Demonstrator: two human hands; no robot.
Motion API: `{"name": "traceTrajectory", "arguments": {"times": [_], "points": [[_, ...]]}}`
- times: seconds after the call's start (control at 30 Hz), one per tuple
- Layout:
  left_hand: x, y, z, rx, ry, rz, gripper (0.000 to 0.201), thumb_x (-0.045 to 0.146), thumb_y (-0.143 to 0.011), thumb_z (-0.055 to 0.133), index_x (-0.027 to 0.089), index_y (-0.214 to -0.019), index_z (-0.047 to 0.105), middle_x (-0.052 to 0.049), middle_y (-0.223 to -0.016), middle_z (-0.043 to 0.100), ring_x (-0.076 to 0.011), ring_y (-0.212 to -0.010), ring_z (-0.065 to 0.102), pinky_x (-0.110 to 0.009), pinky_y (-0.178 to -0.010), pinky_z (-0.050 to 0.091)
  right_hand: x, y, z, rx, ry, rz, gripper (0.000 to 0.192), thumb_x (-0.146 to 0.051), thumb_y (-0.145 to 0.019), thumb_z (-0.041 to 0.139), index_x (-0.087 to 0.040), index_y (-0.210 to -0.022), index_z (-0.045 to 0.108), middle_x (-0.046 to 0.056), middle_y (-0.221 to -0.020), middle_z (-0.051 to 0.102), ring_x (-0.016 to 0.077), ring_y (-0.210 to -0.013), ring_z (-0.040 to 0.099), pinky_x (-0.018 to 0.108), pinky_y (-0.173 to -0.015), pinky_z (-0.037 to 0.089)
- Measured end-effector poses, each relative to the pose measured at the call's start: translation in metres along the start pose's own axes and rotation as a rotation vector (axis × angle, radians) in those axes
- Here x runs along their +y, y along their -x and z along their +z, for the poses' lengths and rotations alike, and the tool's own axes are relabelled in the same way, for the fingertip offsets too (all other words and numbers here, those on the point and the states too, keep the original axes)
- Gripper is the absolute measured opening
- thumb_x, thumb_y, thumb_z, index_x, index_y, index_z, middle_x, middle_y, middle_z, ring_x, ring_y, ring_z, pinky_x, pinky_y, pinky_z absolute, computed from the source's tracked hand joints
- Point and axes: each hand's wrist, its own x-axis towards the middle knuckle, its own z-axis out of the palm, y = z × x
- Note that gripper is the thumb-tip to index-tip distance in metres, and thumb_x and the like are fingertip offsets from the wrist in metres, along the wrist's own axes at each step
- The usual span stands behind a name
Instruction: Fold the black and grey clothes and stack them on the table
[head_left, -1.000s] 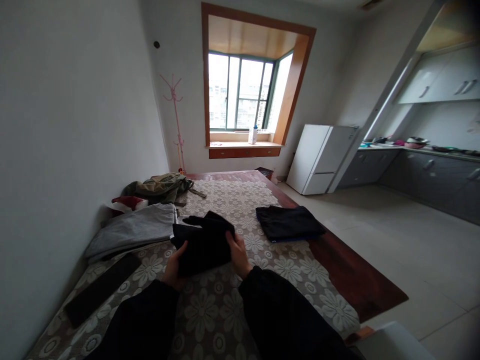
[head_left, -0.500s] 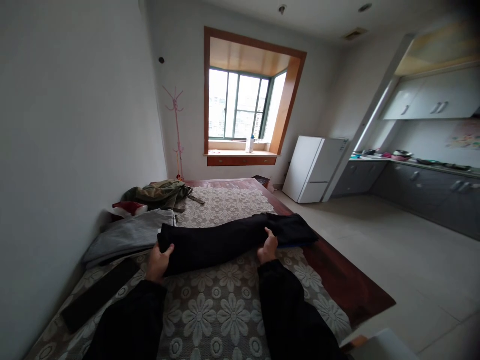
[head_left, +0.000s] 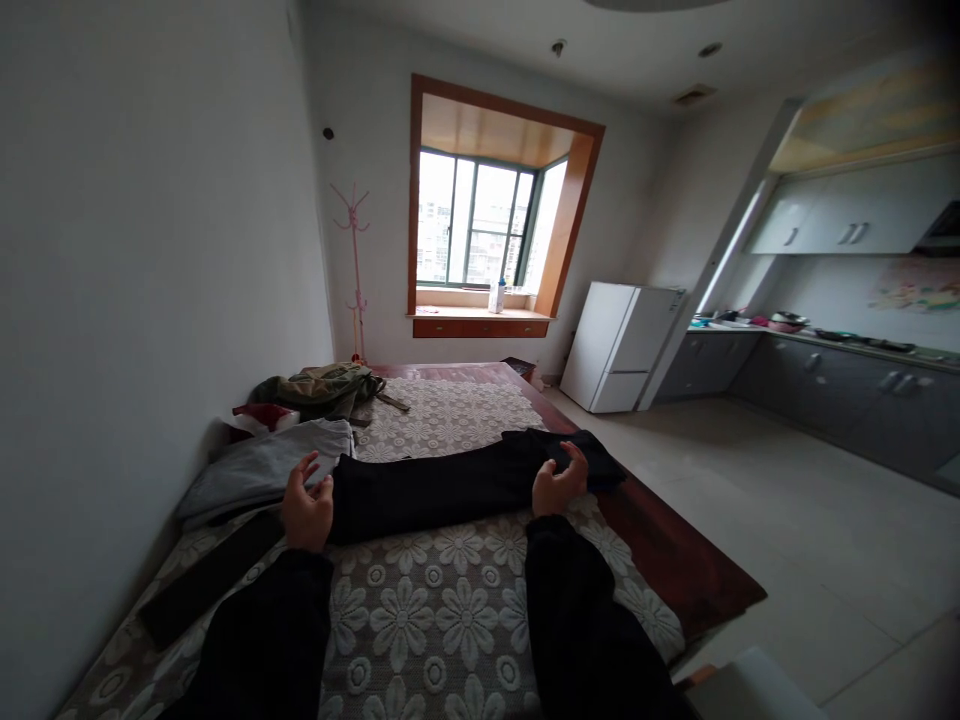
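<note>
A long folded black garment (head_left: 435, 492), which looks like trousers, lies crosswise on the patterned tablecloth (head_left: 435, 610). At its left end is my left hand (head_left: 307, 508), open, with thumb and fingers apart and nothing between them. My right hand (head_left: 559, 484) is open too, fingers raised and curved near the right end of the garment. Another folded dark garment (head_left: 600, 460) lies under or against that right end; the border between the two is hard to make out.
Grey folded clothing (head_left: 262, 470) sits at the left by the wall, with a green backpack (head_left: 319, 385) behind it. A flat dark strip (head_left: 210, 580) lies at the near left. The table's bare wooden edge (head_left: 682, 550) runs along the right. A white fridge (head_left: 621, 345) stands beyond.
Both hands have let go of the black garment and opened, moving slightly outward from its ends. The garment now lies flat on the table. The camera view has shifted a little.
</note>
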Motion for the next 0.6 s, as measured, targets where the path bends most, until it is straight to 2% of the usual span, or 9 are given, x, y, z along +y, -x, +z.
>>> {"name": "traceTrajectory", "arguments": {"times": [0.07,0.13,0.2,0.27,0.33,0.4,0.5,0.6], "points": [[-0.003,0.0,0.0,-0.006,-0.143,0.137,0.045,0.032,-0.093,0.05,0.022,-0.137,0.058,-0.012,-0.149,0.061,-0.0286,-0.139,0.056,-0.044,-0.118,0.046,-0.001,0.007,0.003,-0.18,0.169,-0.24,0.051,-0.024,-0.09,0.04,-0.017,-0.136,0.061,0.017,-0.149,0.055,0.0317,-0.143,0.046,0.054,-0.123,0.029],[-0.007,0.002,0.001,-0.118,-0.329,0.246,0.044,0.031,-0.095,0.047,0.019,-0.135,0.062,-0.014,-0.15,0.061,-0.0312,-0.148,0.046,-0.051,-0.128,0.031,0.002,0.016,0.01,-0.408,0.41,-0.418,0.052,-0.026,-0.094,0.039,-0.02,-0.141,0.06,0.014,-0.152,0.054,0.0293,-0.145,0.043,0.053,-0.123,0.027],[-0.013,0.006,0.003,-0.234,-0.527,0.281,0.049,0.028,-0.094,0.047,0.014,-0.14,0.06,-0.017,-0.156,0.055,-0.0361,-0.157,0.03,-0.06,-0.13,0.019,0.007,0.024,0.017,-0.578,0.656,-0.457,0.054,-0.031,-0.098,0.04,-0.023,-0.149,0.054,0.011,-0.161,0.047,0.0298,-0.151,0.035,0.057,-0.124,0.021],[-0.019,0.01,0.005,-0.303,-0.674,0.25,0.058,0.025,-0.094,0.047,0.011,-0.15,0.051,-0.018,-0.162,0.048,-0.0386,-0.161,0.017,-0.066,-0.13,0.012,0.01,0.027,0.022,-0.683,0.855,-0.457,0.057,-0.036,-0.099,0.041,-0.024,-0.155,0.048,0.01,-0.167,0.038,0.0323,-0.155,0.026,0.06,-0.123,0.018],[-0.024,0.011,0.005,-0.336,-0.732,0.222,0.064,0.022,-0.095,0.045,0.013,-0.158,0.041,-0.017,-0.166,0.043,-0.0371,-0.162,0.012,-0.066,-0.13,0.009,0.011,0.021,0.026,-0.746,0.971,-0.482,0.058,-0.038,-0.1,0.041,-0.025,-0.156,0.047,0.011,-0.168,0.037,0.035,-0.153,0.027,0.061,-0.119,0.024],[-0.025,0.011,0.006,-0.365,-0.737,0.217,0.065,0.02,-0.095,0.043,0.019,-0.16,0.039,-0.013,-0.168,0.04,-0.0347,-0.163,0.01,-0.066,-0.13,0.006,0.007,0.007,0.028,-0.78,1.013,-0.525,0.055,-0.036,-0.099,0.042,-0.025,-0.152,0.052,0.014,-0.162,0.045,0.0361,-0.146,0.038,0.059,-0.115,0.029],[-0.026,0.008,0.006,-0.387,-0.717,0.215,0.06,0.019,-0.096,0.042,0.025,-0.156,0.047,-0.009,-0.169,0.039,-0.0331,-0.163,0.012,-0.067,-0.129,0.004,-0.001,-0.013,0.033,-0.777,1.007,-0.588,0.055,-0.027,-0.097,0.043,-0.023,-0.15,0.054,0.016,-0.148,0.058,0.0344,-0.131,0.051,0.055,-0.113,0.032],[-0.025,0.006,0.007,-0.367,-0.698,0.212,0.049,0.031,-0.101,0.042,0.027,-0.147,0.058,-0.008,-0.168,0.041,-0.0343,-0.162,0.015,-0.069,-0.128,0.004,-0.001,-0.017,0.037,-0.76,0.999,-0.647,0.063,-0.019,-0.094,0.042,-0.025,-0.157,0.047,0.015,-0.154,0.053,0.0349,-0.137,0.046,0.054,-0.117,0.027]]}}
